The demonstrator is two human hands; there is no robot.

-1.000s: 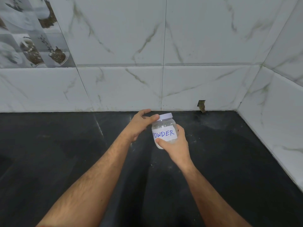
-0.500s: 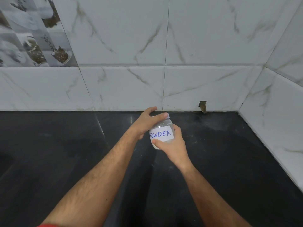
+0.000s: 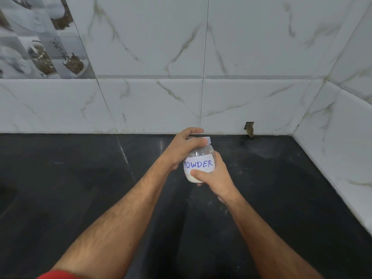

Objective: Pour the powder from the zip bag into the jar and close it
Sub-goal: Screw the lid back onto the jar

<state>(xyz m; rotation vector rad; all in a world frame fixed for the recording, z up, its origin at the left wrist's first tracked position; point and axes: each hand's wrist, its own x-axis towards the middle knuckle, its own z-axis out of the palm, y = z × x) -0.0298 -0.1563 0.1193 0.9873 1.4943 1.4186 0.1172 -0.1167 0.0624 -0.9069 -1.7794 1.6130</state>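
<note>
A small clear jar (image 3: 198,165) with a white paper label reading POWDER is held above the black counter (image 3: 80,188), a little white powder showing at its bottom. My right hand (image 3: 213,177) grips the jar's body from the right, thumb across the front below the label. My left hand (image 3: 181,149) is curled over the white lid (image 3: 208,140), covering most of it, with only the lid's right edge showing. No zip bag is in view.
The marble-patterned tiled wall (image 3: 153,101) runs along the back and meets a side wall (image 3: 342,137) at the right corner. A small chipped hole (image 3: 249,127) sits at the wall's base. Faint powder dust marks the counter near the corner.
My left hand has moved from beside the lid to cover and grip it. The jar has shifted slightly left in the view, with my right hand's hold unchanged.
</note>
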